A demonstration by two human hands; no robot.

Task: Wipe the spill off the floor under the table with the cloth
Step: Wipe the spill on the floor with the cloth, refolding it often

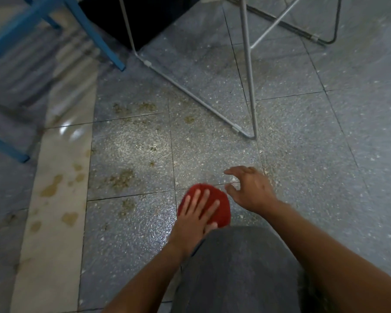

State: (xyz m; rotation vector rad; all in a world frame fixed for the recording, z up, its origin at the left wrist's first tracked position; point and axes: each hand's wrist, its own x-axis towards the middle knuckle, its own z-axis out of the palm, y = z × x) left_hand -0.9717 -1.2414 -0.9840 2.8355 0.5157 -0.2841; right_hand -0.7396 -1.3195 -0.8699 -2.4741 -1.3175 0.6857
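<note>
Speckled floor (212, 143), brown spill (120, 179), red cloth (221, 199)

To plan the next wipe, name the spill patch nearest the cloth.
The small brownish patch just left of the red cloth, on the adjoining grey tile; the other patches lie farther up or on the pale strip.

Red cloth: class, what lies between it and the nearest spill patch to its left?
Head view: only bare speckled tile and one grout line separate cloth from spill patch.
</note>
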